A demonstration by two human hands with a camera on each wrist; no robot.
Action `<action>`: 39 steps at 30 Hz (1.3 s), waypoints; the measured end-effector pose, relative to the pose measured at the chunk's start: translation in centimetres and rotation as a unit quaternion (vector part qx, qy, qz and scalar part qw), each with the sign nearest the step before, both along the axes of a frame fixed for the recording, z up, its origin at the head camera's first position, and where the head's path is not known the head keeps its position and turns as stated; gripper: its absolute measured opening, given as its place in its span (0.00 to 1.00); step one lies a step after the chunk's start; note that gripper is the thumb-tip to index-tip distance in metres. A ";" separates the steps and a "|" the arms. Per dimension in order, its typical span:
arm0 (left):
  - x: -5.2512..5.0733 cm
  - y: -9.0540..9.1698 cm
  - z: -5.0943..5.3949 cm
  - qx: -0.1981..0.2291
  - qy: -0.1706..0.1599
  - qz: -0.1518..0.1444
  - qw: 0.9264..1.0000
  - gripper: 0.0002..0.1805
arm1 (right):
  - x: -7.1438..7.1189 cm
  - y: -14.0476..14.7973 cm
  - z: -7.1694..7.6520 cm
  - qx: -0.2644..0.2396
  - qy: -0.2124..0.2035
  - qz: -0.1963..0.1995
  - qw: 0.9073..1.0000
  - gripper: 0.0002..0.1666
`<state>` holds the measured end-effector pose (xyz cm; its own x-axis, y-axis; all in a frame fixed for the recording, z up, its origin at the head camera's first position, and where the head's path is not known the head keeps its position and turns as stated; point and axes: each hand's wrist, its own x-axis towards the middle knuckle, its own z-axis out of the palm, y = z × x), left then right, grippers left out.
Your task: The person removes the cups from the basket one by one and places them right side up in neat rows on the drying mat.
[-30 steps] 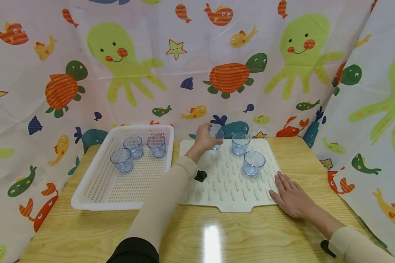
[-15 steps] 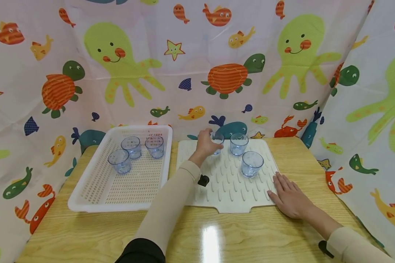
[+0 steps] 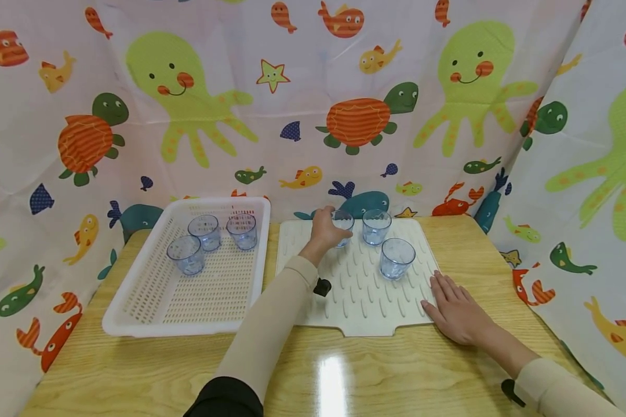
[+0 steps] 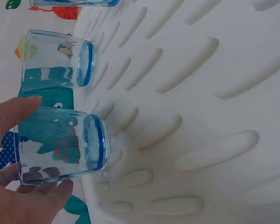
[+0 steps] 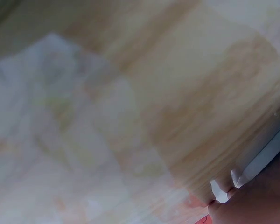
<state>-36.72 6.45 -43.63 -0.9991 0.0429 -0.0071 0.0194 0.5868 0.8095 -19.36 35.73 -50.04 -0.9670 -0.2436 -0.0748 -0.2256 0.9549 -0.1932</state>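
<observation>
My left hand [image 3: 326, 231] holds a clear bluish glass [image 3: 344, 222] at the back of the white ridged board [image 3: 360, 301]. In the left wrist view the thumb and fingers of that hand [image 4: 23, 186] curl round the glass [image 4: 65, 144], whose base is at the board. Two more glasses stand on the board, one [image 3: 377, 226] just right of the held glass and another [image 3: 397, 258] nearer the front. My right hand [image 3: 459, 313] lies flat with fingers extended at the board's front right corner.
At the left is a white perforated basket [image 3: 135, 315] with three glasses [image 3: 186, 255] in its back part. A patterned cloth [image 3: 292, 145] hangs behind and at the sides of the wooden table [image 3: 177, 370].
My left hand and its glass have come down and slightly forward onto the board since a second ago. The right hand has kept its place at the board's corner. The head view has shifted slightly.
</observation>
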 end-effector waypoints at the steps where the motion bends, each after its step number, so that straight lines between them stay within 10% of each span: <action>1: 0.0 0.0 0.0 0.000 -0.001 0.000 1.000 0.45 | 0.0 0.0 0.0 -0.001 0.001 0.000 1.000 0.49; 39: 0.2 -0.3 1.1 -0.022 0.007 -0.003 1.000 0.49 | -0.1 0.0 0.1 -0.006 -0.002 0.003 1.000 0.49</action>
<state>-36.49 6.13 -42.57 -0.9988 0.0491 0.0042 0.0338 0.6214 0.7827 -19.43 35.78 -49.90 -0.9655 -0.2493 -0.0753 -0.2296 0.9514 -0.2054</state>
